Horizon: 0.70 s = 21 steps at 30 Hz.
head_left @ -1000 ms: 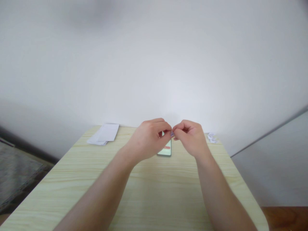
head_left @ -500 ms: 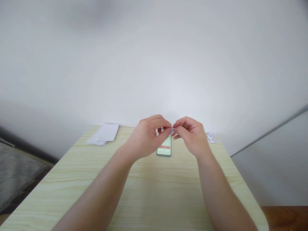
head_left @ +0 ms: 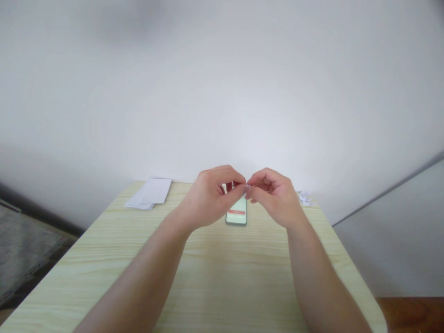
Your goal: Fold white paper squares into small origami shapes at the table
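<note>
Above the middle of the table, my left hand (head_left: 217, 196) and my right hand (head_left: 272, 196) meet at the fingertips. Both are closed in a pinch on a small piece of white paper (head_left: 246, 189), mostly covered by the fingers. Its exact shape is too small to make out. Below and behind the hands a phone (head_left: 236, 217) lies face up on the table, its screen lit with a red bar; my fingers hide its upper part.
On the left, several white paper sheets (head_left: 157, 191) lie overlapping at the back of the wood-grain table (head_left: 236, 277). Small crumpled bits of white paper (head_left: 305, 198) sit at the back right, beyond my right hand. A white wall (head_left: 222, 92) rises behind the table.
Both hands have shifted very slightly left, fingertips still together. The small paper between them has turned a little and shows differently. Phone and papers lie as before.
</note>
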Each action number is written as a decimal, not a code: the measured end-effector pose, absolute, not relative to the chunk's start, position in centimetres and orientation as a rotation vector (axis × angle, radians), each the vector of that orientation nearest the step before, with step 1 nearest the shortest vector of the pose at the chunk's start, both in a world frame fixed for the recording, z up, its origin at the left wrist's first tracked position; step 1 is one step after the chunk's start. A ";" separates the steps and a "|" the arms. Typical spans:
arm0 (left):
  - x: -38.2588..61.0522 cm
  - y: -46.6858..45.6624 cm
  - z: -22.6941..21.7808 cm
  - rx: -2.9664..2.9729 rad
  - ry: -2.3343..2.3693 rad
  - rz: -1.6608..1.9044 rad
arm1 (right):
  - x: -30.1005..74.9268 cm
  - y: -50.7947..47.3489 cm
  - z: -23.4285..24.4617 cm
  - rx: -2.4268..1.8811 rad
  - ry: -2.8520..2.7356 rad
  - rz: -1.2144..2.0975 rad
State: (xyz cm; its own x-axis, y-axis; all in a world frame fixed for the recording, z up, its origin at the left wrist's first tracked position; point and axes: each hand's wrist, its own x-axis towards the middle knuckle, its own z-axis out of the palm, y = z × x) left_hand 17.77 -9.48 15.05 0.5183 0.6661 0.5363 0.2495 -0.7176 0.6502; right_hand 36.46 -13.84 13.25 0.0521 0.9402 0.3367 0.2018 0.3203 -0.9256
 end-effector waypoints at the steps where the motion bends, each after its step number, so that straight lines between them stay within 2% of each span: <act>1: 17.8 -9.5 15.1 2.260 0.742 1.097 | 36.4 -13.8 13.2 -1.129 -1.431 0.796; 11: 17.9 -9.6 15.1 2.245 0.659 1.091 | 36.4 -13.9 13.3 -1.091 -1.396 0.875; 21: 17.7 -9.2 14.8 2.236 0.721 1.200 | 36.1 -14.1 13.4 -1.013 -1.291 0.808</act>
